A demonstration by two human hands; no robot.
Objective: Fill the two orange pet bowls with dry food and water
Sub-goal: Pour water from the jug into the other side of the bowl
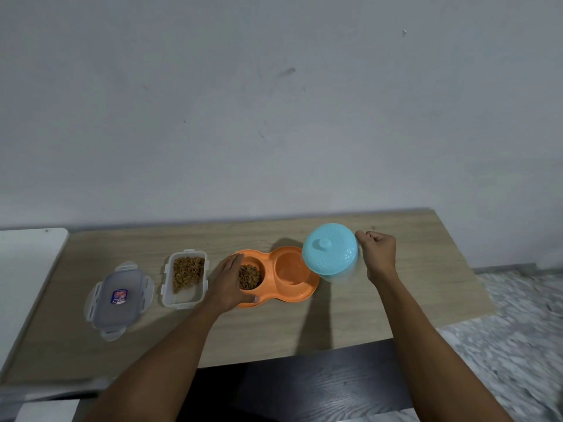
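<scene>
An orange double pet bowl (301, 295) sits on the wooden table. Its left bowl holds brown dry food (249, 277); the right bowl (289, 268) looks wet or holds a little water, hard to tell. My left hand (230, 283) grips the left end of the orange dish. My right hand (377, 254) is closed on the handle of a clear jug with a light blue lid (330, 248), tilted toward the right bowl.
A clear food container (185, 277), part full of kibble, stands left of the dish, with its lid (118, 300) lying further left. A white surface (27, 263) adjoins the table's left end. A dark wooden surface (320, 382) lies below the front edge.
</scene>
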